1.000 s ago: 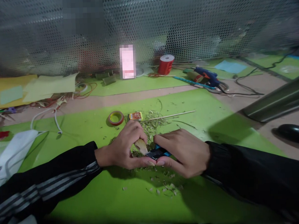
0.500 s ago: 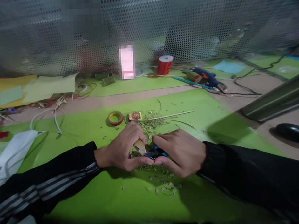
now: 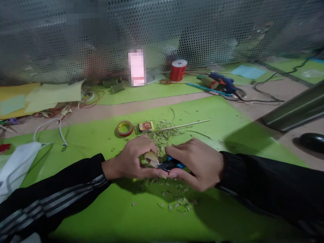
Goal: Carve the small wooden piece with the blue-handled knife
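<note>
My left hand (image 3: pixel 136 158) is closed around a small pale piece of wood (image 3: pixel 151 158), whose cut end shows between thumb and fingers. A utility knife (image 3: pixel 167 165), black and blue, is gripped in my right hand (image 3: pixel 196 162). Its tip meets the edge of the wood, and my two thumbs nearly touch below it. Thin shavings (image 3: pixel 165 133) lie scattered on the green mat (image 3: pixel 106 212) beneath and beyond my hands. Most of the knife's handle is hidden by my right fingers.
Behind my hands are a tape roll (image 3: pixel 125 128), a small yellow-and-red box (image 3: pixel 146 127) and a thin stick (image 3: pixel 188 124). Farther back stand a lit phone (image 3: pixel 136 67), a red spool (image 3: pixel 178 71) and a blue glue gun (image 3: pixel 223 82). A metal post (image 3: pixel 297 108) is at right, a power strip (image 3: pixel 17 165) at left.
The wood has tilted slightly in my left hand, and its fingers have shifted a little down. My right hand stays almost in place, with the knife still against the wood.
</note>
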### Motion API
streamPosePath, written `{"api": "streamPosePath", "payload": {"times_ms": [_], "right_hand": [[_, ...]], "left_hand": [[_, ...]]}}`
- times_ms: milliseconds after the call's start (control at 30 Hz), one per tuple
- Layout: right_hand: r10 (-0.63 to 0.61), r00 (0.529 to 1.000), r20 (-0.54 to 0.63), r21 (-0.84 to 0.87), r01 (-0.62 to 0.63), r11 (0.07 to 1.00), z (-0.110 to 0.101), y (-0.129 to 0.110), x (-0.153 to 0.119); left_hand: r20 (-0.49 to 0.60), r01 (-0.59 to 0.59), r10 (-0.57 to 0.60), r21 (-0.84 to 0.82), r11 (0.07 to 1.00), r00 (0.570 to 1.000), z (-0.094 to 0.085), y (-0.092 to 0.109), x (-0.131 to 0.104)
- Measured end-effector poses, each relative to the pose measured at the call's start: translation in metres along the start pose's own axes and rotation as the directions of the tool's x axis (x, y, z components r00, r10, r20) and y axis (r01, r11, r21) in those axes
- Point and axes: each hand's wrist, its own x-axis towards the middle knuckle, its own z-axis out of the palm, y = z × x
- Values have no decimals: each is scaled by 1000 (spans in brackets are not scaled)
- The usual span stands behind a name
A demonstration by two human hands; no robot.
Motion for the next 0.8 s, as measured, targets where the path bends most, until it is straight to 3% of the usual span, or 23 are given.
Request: {"api": "streamPosePath", "payload": {"times_ms": [333,800], "right_hand": [[16,1000,-6,-9,-16,1000,1,-1,-1],[10,1000,-15,-29,-10,1000,1,-1,-3]], "left_hand": [[-8,-6,7,113,994,1000,-2,5,1],[-29,3,1,150,989,1000,-2,6,1]]}}
